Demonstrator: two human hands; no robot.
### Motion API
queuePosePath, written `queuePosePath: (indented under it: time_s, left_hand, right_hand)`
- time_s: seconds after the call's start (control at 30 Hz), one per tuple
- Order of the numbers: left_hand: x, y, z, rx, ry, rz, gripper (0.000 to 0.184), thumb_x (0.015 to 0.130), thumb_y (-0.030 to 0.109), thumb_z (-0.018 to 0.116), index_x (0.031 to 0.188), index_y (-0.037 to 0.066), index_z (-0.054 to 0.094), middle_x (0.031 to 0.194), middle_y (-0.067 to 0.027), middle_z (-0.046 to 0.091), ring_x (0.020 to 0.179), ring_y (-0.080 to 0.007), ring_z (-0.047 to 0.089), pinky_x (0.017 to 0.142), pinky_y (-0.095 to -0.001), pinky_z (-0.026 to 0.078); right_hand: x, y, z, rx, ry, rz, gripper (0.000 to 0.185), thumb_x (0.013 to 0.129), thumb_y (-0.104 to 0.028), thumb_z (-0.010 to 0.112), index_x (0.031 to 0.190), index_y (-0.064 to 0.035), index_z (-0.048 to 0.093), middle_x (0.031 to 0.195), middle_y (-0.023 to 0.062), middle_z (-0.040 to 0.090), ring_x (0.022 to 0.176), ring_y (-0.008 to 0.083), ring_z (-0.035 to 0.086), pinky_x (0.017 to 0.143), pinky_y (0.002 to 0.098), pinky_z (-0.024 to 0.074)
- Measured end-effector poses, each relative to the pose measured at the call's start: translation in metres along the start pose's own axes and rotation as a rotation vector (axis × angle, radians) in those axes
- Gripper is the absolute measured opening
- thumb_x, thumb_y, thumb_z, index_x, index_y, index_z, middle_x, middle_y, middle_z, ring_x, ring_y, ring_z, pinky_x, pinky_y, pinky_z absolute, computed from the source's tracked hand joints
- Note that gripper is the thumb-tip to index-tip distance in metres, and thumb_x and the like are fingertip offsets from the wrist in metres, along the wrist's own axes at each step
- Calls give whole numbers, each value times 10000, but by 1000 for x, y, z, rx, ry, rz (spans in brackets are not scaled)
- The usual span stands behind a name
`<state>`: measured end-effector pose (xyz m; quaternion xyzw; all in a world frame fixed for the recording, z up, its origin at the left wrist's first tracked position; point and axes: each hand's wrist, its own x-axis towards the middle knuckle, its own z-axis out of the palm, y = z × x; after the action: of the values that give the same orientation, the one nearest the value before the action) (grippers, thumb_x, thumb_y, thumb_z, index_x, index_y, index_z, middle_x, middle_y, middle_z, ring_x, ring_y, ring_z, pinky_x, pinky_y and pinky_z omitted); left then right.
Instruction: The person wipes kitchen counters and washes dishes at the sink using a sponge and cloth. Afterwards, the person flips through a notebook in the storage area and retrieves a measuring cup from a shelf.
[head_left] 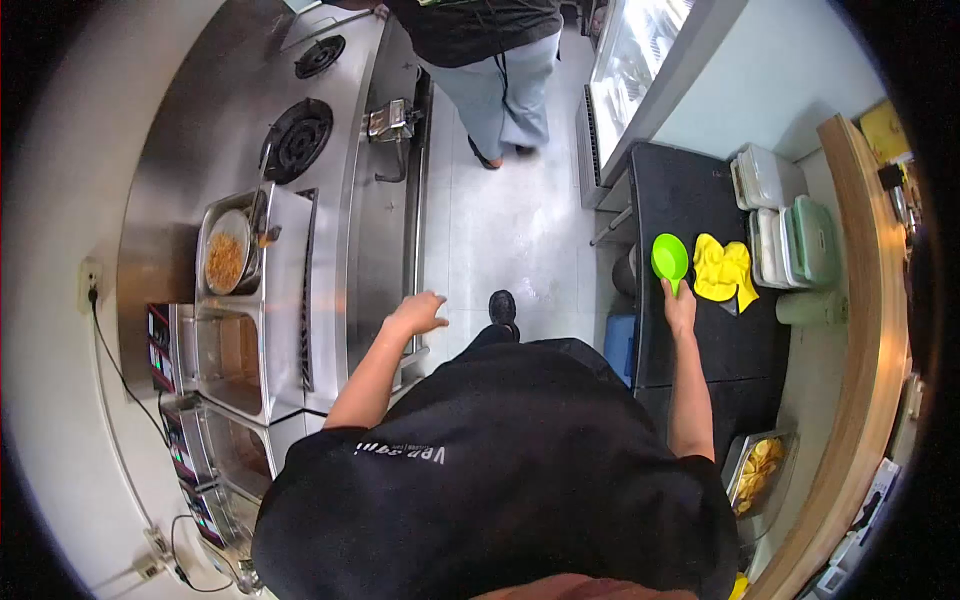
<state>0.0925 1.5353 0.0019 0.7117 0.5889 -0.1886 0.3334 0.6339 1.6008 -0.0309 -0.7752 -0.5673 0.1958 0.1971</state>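
Observation:
My right hand (680, 308) is closed around the handle of a bright green plastic scoop (669, 256), held over the black table at my right. Just beyond the scoop, a crumpled yellow cloth (722, 270) lies on the tabletop. On the other side, my left hand (418, 314) hangs in the air beside the front edge of the steel counter (376, 255). Its fingers are stretched out and nothing is in them.
Several lidded containers (795, 235) stand at the black table's (665, 345) wall side. Ahead in the aisle is another person (500, 85). Along the left run black burners (300, 140), a strainer with brownish food (228, 250) and steel fryer basins (229, 360). A tray of yellow slices (760, 473) sits near my right elbow.

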Motion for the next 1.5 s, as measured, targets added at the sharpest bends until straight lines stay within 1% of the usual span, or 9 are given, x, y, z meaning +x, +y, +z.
queuePosePath:
  time_s: [0.13,0.43,0.63,0.77,0.83,0.93,1.1,1.37,1.5]
  left_hand:
    - [77,12,-85,19,71,147,583,790,342,706,1278,72,534,1217,-186,559,1130,-356,543,938,-466,445]
    - [228,70,-234,120,410,499,508,770,243,737,1224,93,562,1197,-143,557,1158,-305,510,982,-439,400]
    - [290,65,-222,150,349,535,543,731,295,759,1214,138,567,1230,-125,517,1210,-308,459,983,-607,362]
    - [296,71,-234,233,94,501,511,760,316,726,1213,130,582,1212,-136,528,1203,-319,467,995,-656,330]
    - [312,65,-231,233,-120,392,481,769,321,711,1196,124,604,1191,-142,546,1193,-320,484,1003,-668,311]
    - [329,64,-258,177,-125,294,464,788,322,692,1196,119,607,1206,-138,553,1199,-316,488,1010,-675,296]
    - [365,18,-288,50,-79,152,535,797,370,684,1258,127,563,1237,-121,544,1244,-319,448,1004,-613,324]
    - [432,-117,-358,104,-122,-51,537,768,366,730,1232,142,578,1280,-117,517,1262,-316,432,988,-679,292]
    - [490,-154,-416,138,-121,-103,532,754,362,745,1207,131,591,1288,-123,497,1298,-309,379,1013,-722,215]
  right_hand:
    - [48,24,14,-157,-63,167,594,912,-524,502,1096,39,551,947,310,626,947,477,583,800,510,457]
    - [117,21,2,-184,-68,281,667,842,-555,591,1081,68,567,965,323,627,956,457,603,813,487,471]
    - [168,-25,-56,-434,-291,489,605,774,-540,673,946,40,658,947,245,666,914,398,639,805,475,493]
    - [227,-80,-80,-337,-224,152,547,819,-496,634,883,47,660,895,249,661,871,408,639,765,477,492]
    - [264,-131,-73,-117,-402,-169,445,865,-409,594,909,27,676,819,250,638,845,421,618,732,478,468]
    - [310,-216,-46,3,-674,-387,457,903,-380,569,1077,37,635,987,239,656,938,380,632,818,408,494]
    - [379,-309,-10,-58,-921,-502,525,916,-428,557,1197,15,584,1068,225,648,1014,363,616,881,386,483]
    - [502,-336,40,-45,-723,-407,418,897,-338,602,1125,12,621,953,220,669,927,384,628,826,430,494]
    - [548,-324,46,-335,-624,-303,326,884,-269,600,1051,6,648,937,246,653,936,406,612,823,475,476]
